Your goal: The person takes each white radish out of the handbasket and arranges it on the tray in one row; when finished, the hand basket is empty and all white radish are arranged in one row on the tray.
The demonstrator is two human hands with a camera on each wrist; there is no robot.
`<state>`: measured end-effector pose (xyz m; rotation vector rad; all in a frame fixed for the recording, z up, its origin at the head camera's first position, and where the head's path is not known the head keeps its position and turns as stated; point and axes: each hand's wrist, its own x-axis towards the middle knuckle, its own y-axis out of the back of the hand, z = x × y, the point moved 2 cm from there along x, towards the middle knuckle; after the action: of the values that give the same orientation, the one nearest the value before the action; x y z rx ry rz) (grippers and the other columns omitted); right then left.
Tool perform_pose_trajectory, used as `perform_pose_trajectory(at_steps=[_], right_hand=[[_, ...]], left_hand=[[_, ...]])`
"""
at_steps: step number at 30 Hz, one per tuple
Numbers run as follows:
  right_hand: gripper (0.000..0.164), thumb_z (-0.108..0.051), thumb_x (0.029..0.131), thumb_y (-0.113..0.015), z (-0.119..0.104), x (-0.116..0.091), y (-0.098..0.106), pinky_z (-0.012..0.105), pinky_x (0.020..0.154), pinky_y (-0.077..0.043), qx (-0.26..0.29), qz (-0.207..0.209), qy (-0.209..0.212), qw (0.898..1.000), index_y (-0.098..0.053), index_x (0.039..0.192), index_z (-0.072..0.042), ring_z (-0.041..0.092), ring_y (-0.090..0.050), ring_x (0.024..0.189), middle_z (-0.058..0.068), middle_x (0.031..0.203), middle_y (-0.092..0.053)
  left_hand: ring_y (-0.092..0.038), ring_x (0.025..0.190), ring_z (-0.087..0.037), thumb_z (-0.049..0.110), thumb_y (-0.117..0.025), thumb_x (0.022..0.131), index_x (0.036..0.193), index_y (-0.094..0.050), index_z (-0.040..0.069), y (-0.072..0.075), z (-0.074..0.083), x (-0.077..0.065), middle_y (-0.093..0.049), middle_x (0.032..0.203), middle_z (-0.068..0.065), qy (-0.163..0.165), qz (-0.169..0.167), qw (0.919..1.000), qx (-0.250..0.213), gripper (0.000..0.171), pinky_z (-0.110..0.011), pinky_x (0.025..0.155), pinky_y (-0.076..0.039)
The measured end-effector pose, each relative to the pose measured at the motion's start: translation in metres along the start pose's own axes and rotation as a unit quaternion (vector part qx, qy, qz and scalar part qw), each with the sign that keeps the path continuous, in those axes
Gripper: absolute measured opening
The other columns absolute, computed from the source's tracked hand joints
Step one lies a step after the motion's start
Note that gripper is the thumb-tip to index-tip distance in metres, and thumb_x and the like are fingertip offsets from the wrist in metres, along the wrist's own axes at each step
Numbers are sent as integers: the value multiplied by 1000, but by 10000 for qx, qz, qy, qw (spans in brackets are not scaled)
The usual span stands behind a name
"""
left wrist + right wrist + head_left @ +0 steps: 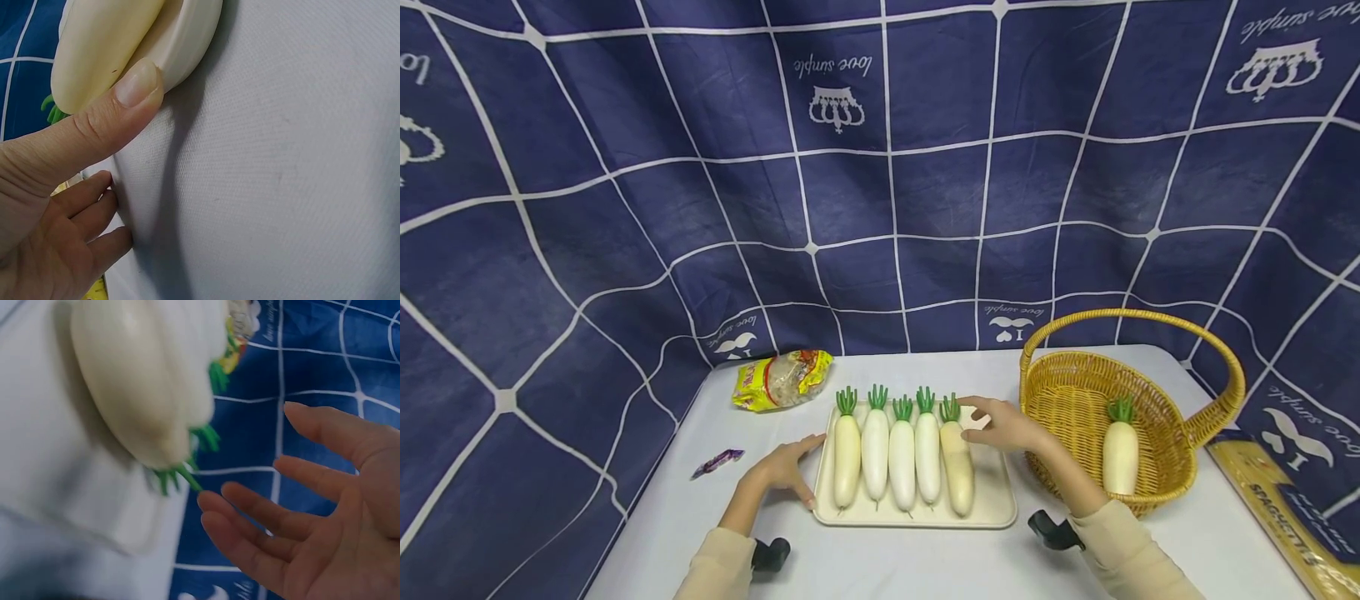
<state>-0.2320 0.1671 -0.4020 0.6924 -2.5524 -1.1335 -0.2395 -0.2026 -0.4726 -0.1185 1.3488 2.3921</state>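
Several white radishes (902,465) with green tops lie side by side on a cream rectangular tray (992,500). At the tray's left side is my left hand (784,468), its thumb at the rim and the other fingers extended, as the left wrist view shows. My right hand (1009,425) hovers by the green top of the rightmost radish (957,471), fingers loosely spread and holding nothing. In the right wrist view a gap shows between those fingers and the radish's green leaves (172,479).
A wicker basket (1075,375) with a tall handle stands on the right, one white radish (1121,458) inside it. Beyond it lies a spaghetti pack (1285,508). A yellow bag (782,381) sits at the back left, near a small purple wrapper (717,463). Blue cloth (925,200) hangs behind.
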Motion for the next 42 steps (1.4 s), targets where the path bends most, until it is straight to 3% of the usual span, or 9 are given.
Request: perform_pose_trajectory(at_steps=[9,14,18,26,31,35,38,40,42], right_hand=[[49,-17,88,-63,-6,-21,51,33,72,-56,-24,-314,238,9992,-49,126,10,28,-66,85,22,102,-64],[36,-10,87,-60,6,-28,73,24,65,-50,-37,-591,270,9979,-55,117,10,13,-57,74,3,83,-61],[33,-10,88,-61,22,-31,88,23,59,-48,-84,-680,170,9975,-57,113,10,9,-54,69,5,85,-61],[51,-16,88,-63,63,-39,103,29,54,-51,310,-599,-944,9933,-45,126,13,16,-57,67,6,82,-64],[60,-18,86,-65,88,-44,108,31,50,-50,299,-426,-1302,9901,-40,130,15,16,-52,64,13,87,-60],[62,-13,87,-63,102,-51,110,26,45,-41,551,-427,-1516,9860,-34,132,18,10,-41,51,13,81,-58],[63,-11,86,-62,108,-54,112,24,45,-33,625,-484,-1766,9811,-31,133,18,7,-29,43,1,59,-47],[64,-12,85,-63,113,-56,113,27,46,-38,432,-432,-1847,9809,-32,132,18,8,-30,44,5,66,-50],[66,-15,83,-65,117,-57,114,32,50,-46,219,-377,-1953,9798,-35,132,18,14,-42,52,20,77,-55]], left_hand=[[-33,132,-45,12,-92,46,141,-43,8,1,-1,-1,-38,144,-24,3,10,10000,-39,107,-60,107,-27],[-34,132,-45,13,-92,46,141,-44,9,1,-1,-2,-38,144,-24,12,16,10000,-2,106,-60,107,-28],[-33,132,-45,13,-92,46,141,-44,9,1,-1,-2,-38,144,-24,27,17,10000,9,106,-61,107,-28],[-33,132,-45,13,-92,46,141,-43,8,1,-1,-2,-38,144,-24,12,4,10000,-9,107,-61,107,-27],[-33,132,-46,12,-92,46,141,-43,8,1,-1,-2,-38,144,-25,-20,-13,10000,-58,107,-62,107,-27],[-34,131,-46,12,-91,46,140,-44,8,0,-1,-1,-38,144,-25,-58,-9,10000,-55,106,-61,106,-28],[-34,132,-45,12,-91,46,141,-44,8,-1,-1,-1,-38,144,-24,-42,-7,10000,-37,106,-61,106,-28],[-34,131,-45,12,-91,46,140,-44,8,-1,-1,-1,-38,144,-24,-37,-1,10000,-15,106,-61,106,-28],[-34,131,-45,12,-91,46,141,-43,8,-1,0,-2,-38,144,-24,-29,-2,10000,-22,106,-61,106,-28]])
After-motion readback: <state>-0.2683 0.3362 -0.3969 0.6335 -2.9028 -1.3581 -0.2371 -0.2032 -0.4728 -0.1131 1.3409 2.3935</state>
